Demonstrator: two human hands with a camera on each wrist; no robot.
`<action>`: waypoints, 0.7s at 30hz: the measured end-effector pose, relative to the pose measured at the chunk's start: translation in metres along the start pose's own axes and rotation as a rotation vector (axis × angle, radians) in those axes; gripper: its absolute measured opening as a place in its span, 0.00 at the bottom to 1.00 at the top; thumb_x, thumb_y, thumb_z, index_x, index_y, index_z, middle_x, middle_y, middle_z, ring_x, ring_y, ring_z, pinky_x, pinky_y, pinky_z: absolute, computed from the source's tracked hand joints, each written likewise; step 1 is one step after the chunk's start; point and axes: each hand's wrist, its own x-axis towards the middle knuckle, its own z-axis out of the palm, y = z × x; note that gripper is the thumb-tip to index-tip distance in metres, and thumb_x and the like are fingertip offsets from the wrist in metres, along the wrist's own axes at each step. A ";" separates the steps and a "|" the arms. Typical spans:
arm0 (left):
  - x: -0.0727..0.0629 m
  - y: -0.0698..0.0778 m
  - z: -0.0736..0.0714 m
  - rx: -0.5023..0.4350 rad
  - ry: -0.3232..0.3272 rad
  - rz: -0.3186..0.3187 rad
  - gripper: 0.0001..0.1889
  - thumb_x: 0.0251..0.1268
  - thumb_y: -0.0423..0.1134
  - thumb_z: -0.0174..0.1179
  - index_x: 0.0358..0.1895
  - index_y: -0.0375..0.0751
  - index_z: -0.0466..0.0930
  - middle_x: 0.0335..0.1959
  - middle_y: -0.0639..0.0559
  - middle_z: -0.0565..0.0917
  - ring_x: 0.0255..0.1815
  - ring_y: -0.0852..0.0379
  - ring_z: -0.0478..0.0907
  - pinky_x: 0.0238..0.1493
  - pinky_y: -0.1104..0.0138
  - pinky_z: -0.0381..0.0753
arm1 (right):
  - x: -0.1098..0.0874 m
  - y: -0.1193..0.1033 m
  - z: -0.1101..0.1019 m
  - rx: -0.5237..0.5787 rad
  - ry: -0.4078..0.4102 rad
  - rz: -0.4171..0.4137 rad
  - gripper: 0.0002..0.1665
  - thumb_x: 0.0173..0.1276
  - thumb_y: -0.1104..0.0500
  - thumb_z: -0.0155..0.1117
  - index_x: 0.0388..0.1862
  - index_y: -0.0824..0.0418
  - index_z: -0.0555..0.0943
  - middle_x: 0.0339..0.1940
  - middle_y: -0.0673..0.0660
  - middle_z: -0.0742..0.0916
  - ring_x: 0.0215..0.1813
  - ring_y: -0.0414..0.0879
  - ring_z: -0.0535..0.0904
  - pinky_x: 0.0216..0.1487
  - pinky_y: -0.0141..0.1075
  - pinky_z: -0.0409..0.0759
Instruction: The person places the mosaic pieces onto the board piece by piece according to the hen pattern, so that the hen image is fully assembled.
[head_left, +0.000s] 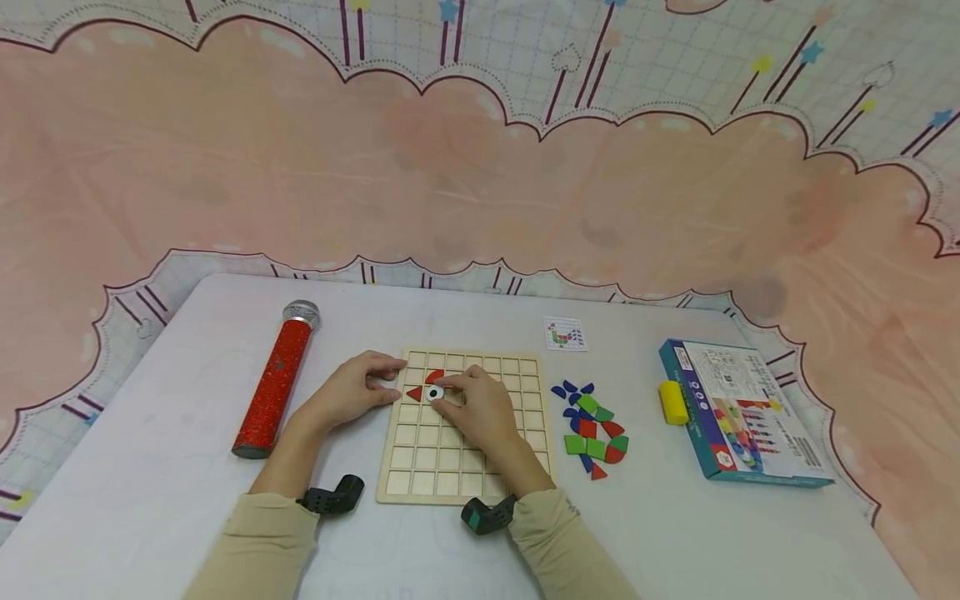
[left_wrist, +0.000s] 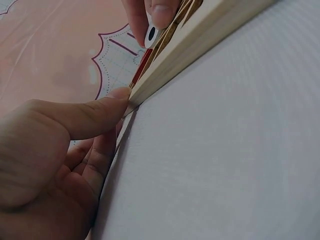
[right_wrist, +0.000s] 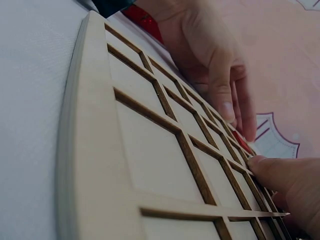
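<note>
My right hand (head_left: 480, 410) pinches a white piece with a black dot (head_left: 435, 392) between thumb and fingers, over a grid cell of the wooden board (head_left: 470, 498). In the left wrist view that eye piece (left_wrist: 152, 34) shows between the fingertips. My left hand (head_left: 354, 388) rests at the board's left edge, its thumb tip and fingers touching the rim. On the board lie a red triangle (head_left: 414, 393) and a red rounded piece (head_left: 434, 377), both beside the right fingertips. The right wrist view shows the left hand (right_wrist: 212, 65) across the grid; the right thumb hides some cells.
Right of the board lie several loose blue, green and red pieces (head_left: 596, 448). Above them is a small pattern card (head_left: 565, 334). A blue box (head_left: 750, 417) and a yellow cylinder (head_left: 673, 403) stand farther right. A red microphone (head_left: 273, 387) lies left of the left arm.
</note>
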 end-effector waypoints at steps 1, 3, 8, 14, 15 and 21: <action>0.000 0.000 0.000 -0.001 0.000 0.000 0.26 0.57 0.34 0.66 0.61 0.41 0.75 0.54 0.43 0.76 0.49 0.51 0.74 0.50 0.59 0.77 | 0.000 0.000 0.000 -0.005 -0.001 -0.001 0.18 0.59 0.44 0.69 0.47 0.46 0.86 0.29 0.47 0.77 0.24 0.38 0.65 0.26 0.27 0.61; 0.001 -0.001 0.000 -0.002 0.000 0.001 0.26 0.57 0.34 0.66 0.61 0.41 0.75 0.54 0.43 0.76 0.49 0.51 0.74 0.50 0.59 0.77 | 0.000 0.000 0.001 -0.011 -0.001 -0.003 0.18 0.59 0.44 0.69 0.47 0.46 0.86 0.30 0.47 0.77 0.25 0.37 0.65 0.27 0.27 0.62; 0.001 -0.002 0.001 0.007 0.003 0.002 0.26 0.57 0.35 0.66 0.61 0.42 0.75 0.54 0.43 0.76 0.48 0.51 0.74 0.50 0.60 0.77 | 0.001 0.001 0.001 -0.012 -0.006 -0.008 0.18 0.58 0.44 0.69 0.47 0.45 0.85 0.31 0.47 0.78 0.25 0.37 0.66 0.30 0.29 0.62; 0.001 -0.002 0.000 0.018 0.003 0.006 0.26 0.57 0.35 0.66 0.61 0.42 0.75 0.54 0.43 0.76 0.48 0.51 0.74 0.49 0.60 0.76 | 0.001 0.001 0.000 0.012 -0.007 -0.006 0.18 0.58 0.45 0.69 0.47 0.46 0.86 0.32 0.47 0.78 0.28 0.38 0.68 0.32 0.29 0.63; 0.001 -0.002 0.000 0.020 0.003 0.006 0.26 0.57 0.35 0.66 0.61 0.42 0.75 0.54 0.43 0.76 0.48 0.51 0.74 0.49 0.60 0.77 | 0.001 0.001 0.000 0.015 -0.008 -0.004 0.18 0.58 0.45 0.69 0.47 0.46 0.86 0.32 0.47 0.79 0.28 0.38 0.68 0.32 0.29 0.64; 0.000 -0.002 0.001 0.019 0.002 0.003 0.26 0.57 0.35 0.66 0.61 0.42 0.75 0.54 0.43 0.76 0.48 0.51 0.74 0.49 0.60 0.76 | 0.000 0.002 -0.001 0.029 -0.024 0.012 0.18 0.59 0.44 0.68 0.47 0.45 0.85 0.33 0.46 0.79 0.29 0.38 0.69 0.33 0.30 0.65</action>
